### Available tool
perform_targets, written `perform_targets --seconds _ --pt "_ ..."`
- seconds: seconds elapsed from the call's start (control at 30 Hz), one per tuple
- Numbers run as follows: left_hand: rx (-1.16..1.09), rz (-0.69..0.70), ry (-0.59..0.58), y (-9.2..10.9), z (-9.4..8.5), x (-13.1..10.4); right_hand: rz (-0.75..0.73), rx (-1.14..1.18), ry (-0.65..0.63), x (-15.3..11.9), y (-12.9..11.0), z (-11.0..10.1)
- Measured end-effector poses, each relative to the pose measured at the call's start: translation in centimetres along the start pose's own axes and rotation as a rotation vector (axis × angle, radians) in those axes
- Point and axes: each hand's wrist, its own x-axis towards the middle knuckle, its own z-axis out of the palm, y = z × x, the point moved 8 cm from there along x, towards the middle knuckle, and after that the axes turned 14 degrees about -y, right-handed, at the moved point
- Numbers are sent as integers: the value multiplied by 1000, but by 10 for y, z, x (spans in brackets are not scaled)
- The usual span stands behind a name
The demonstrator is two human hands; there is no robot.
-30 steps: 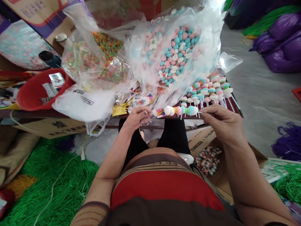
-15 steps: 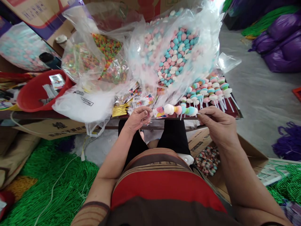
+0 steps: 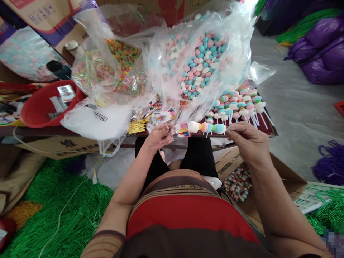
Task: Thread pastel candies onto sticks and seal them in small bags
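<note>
A candy skewer (image 3: 212, 128) of white, yellow, pink, blue and green pieces lies level between my hands, above the table's front edge. My right hand (image 3: 245, 138) pinches its stick end at the right. At the other end, my left hand (image 3: 160, 137) has its fingers closed on a clear wrapper whose printed part (image 3: 183, 129) shows beside the white candy. Finished-looking candy skewers (image 3: 242, 104) with white sticks lie on the table just behind my right hand. Yellow ties (image 3: 137, 126) and printed wrappers (image 3: 163, 116) are behind my left hand.
Plastic bags of pink, blue and white candy (image 3: 200, 66) and of orange-green candy (image 3: 126, 59) cover the table's back. A red bowl (image 3: 34, 111) and a white bag (image 3: 99, 120) stand left. Below right, a cardboard box (image 3: 285, 179) holds candy.
The printed part of the wrapper shows more plainly, facing up beside the candy. Both hands keep their hold and have hardly moved.
</note>
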Motion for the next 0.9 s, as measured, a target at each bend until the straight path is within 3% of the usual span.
perform_targets --seconds 0.13,0.3,0.9 --pt "-17 -10 -13 -2 4 0 11 91 8 -1 9 1" --pt "-20 53 -119 -1 7 3 13 242 54 -2 14 1" --pt "21 5 -134 -10 9 7 29 58 29 -7 20 0"
